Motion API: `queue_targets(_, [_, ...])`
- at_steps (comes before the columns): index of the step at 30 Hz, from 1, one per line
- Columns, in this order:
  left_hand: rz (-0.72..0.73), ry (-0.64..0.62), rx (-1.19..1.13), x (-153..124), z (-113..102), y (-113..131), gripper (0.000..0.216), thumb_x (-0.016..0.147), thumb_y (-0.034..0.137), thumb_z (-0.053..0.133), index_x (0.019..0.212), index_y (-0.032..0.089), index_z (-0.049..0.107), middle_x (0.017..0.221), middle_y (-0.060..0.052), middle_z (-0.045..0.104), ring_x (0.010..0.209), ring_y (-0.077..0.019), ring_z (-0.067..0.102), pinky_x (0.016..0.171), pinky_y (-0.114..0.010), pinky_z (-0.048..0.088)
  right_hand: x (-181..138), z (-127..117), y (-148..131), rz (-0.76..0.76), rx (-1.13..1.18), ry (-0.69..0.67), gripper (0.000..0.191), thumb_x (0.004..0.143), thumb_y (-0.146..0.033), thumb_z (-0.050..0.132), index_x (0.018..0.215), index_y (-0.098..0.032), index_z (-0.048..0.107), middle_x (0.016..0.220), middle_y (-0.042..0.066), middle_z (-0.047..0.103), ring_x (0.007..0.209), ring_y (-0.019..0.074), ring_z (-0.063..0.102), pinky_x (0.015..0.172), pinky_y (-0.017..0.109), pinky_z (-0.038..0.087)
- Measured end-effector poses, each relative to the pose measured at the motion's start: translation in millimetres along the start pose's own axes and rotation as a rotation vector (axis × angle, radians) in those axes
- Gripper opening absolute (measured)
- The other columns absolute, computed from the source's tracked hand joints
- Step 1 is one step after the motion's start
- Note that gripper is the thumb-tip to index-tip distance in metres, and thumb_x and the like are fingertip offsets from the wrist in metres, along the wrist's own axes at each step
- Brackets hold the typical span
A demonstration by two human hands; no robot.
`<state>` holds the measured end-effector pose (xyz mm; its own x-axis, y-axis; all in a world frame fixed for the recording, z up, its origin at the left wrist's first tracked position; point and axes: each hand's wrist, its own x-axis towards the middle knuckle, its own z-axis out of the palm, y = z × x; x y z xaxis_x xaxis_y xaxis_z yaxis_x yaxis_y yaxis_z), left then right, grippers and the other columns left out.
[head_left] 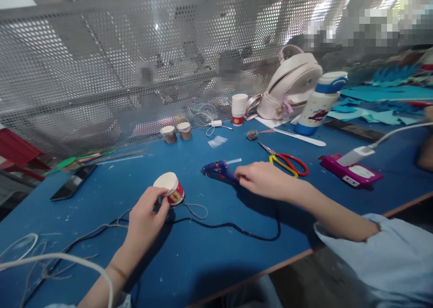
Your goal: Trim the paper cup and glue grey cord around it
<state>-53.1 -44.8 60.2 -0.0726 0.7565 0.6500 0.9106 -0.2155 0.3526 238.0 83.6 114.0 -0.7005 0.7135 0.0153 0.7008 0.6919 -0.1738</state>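
My left hand (147,213) grips a small red and white paper cup (175,191) by its side, low over the blue table. A thin grey cord (199,211) loops out beside the cup's base. On the right, my right hand (259,178) has its fingers closed round the handle of a dark blue hot glue gun (217,169), which lies on its side with the nozzle toward the left. A clear glue stick (234,161) pokes out near it. Red and yellow handled scissors (282,159) lie just beyond my right hand.
Two lidded cups (168,135), a stack of paper cups (239,109), a pink backpack (291,85) and a water bottle (320,103) stand at the back. A purple power strip (352,170) lies right, a phone (73,182) left. A black cable (233,225) crosses the front.
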Motion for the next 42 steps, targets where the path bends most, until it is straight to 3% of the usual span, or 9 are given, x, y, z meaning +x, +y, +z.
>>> queue_targets(4, [-0.002, -0.01, -0.001, -0.4, -0.1, -2.3, 0.012, 0.087, 0.021, 0.052, 0.093, 0.02, 0.062, 0.085, -0.002, 0.068, 0.066, -0.0135, 0.06, 0.061, -0.024, 0.048, 24.6, 1.9, 10.7, 0.046, 0.205, -0.086, 0.024, 0.08, -0.029, 0.057, 0.1, -0.02, 0.067, 0.092, 0.007, 0.071, 0.077, 0.0219, 0.065, 0.06, 0.027, 0.04])
queue_targets(6, [0.001, -0.011, -0.007, -0.4, -0.6, -2.2, 0.012, 0.087, 0.021, 0.052, 0.093, 0.019, 0.062, 0.085, -0.003, 0.068, 0.067, -0.0137, 0.061, 0.061, -0.024, 0.048, 34.6, 9.3, 9.4, 0.044, 0.348, -0.121, 0.022, 0.077, -0.034, 0.061, 0.091, -0.017, 0.066, 0.082, 0.006, 0.069, 0.068, 0.0193, 0.061, 0.057, 0.026, 0.04])
queue_targets(9, [0.013, -0.02, -0.011, -0.6, -0.7, -1.3, 0.012, 0.087, 0.019, 0.052, 0.093, 0.019, 0.062, 0.086, -0.003, 0.068, 0.067, -0.0137, 0.061, 0.062, -0.024, 0.048, 44.9, 24.5, 7.4, 0.063, 0.479, -0.06, 0.024, 0.073, -0.039, 0.065, 0.077, -0.015, 0.063, 0.073, 0.004, 0.063, 0.066, 0.0172, 0.055, 0.058, 0.027, 0.04])
queue_targets(16, [0.01, -0.046, -0.058, -0.4, 5.4, -0.7, 0.014, 0.087, 0.017, 0.05, 0.092, 0.02, 0.062, 0.088, -0.003, 0.067, 0.074, -0.0153, 0.063, 0.072, -0.027, 0.05, 55.6, 47.0, 8.6, 0.091, 0.598, -0.006, 0.025, 0.075, -0.039, 0.061, 0.082, -0.016, 0.065, 0.068, -0.002, 0.056, 0.064, 0.0129, 0.05, 0.057, 0.024, 0.038])
queue_targets(21, [0.006, -0.036, -0.078, 0.4, 7.3, -1.3, 0.015, 0.088, 0.016, 0.048, 0.092, 0.02, 0.062, 0.092, -0.005, 0.067, 0.08, -0.0165, 0.063, 0.077, -0.029, 0.05, 66.9, 47.2, 1.6, 0.095, 0.666, -0.01, 0.021, 0.072, -0.036, 0.062, 0.066, -0.016, 0.061, 0.058, -0.004, 0.052, 0.056, 0.0111, 0.048, 0.049, 0.022, 0.034])
queue_targets(25, [-0.014, -0.011, -0.087, 1.8, 4.0, -5.7, 0.015, 0.087, 0.017, 0.049, 0.093, 0.021, 0.063, 0.092, -0.005, 0.067, 0.08, -0.0167, 0.063, 0.075, -0.029, 0.05, 74.1, 41.8, -13.0, 0.104, 0.711, 0.014, 0.018, 0.074, -0.033, 0.062, 0.069, -0.016, 0.061, 0.06, -0.002, 0.058, 0.054, 0.0106, 0.052, 0.047, 0.021, 0.036])
queue_targets(30, [-0.095, -0.009, -0.134, 5.3, -2.7, -12.8, 0.013, 0.084, 0.022, 0.051, 0.087, 0.02, 0.063, 0.081, -0.003, 0.067, 0.066, -0.0147, 0.06, 0.065, -0.027, 0.048, 62.2, 33.1, -40.9, 0.081, 0.891, 0.035, 0.026, 0.079, -0.038, 0.062, 0.094, -0.017, 0.058, 0.067, 0.0, 0.064, 0.055, 0.0126, 0.06, 0.051, 0.023, 0.046])
queue_targets(35, [-0.157, -0.045, -0.208, 5.1, -7.3, -12.2, 0.013, 0.086, 0.027, 0.054, 0.085, 0.02, 0.065, 0.078, -0.001, 0.066, 0.061, -0.0127, 0.056, 0.058, -0.024, 0.045, 35.0, 38.6, -53.0, -0.01, 0.762, 0.148, 0.025, 0.079, -0.043, 0.062, 0.078, -0.019, 0.054, 0.064, -0.003, 0.057, 0.055, 0.0115, 0.053, 0.053, 0.023, 0.041])
queue_targets(42, [-0.157, -0.043, -0.224, 1.3, -8.9, -5.5, 0.013, 0.085, 0.028, 0.056, 0.085, 0.021, 0.066, 0.081, -0.001, 0.067, 0.064, -0.0131, 0.058, 0.059, -0.024, 0.045, 19.4, 50.2, -54.5, -0.122, 0.723, 0.179, 0.012, 0.077, -0.03, 0.056, 0.073, -0.02, 0.052, 0.069, 0.001, 0.059, 0.061, 0.0132, 0.054, 0.058, 0.023, 0.043])
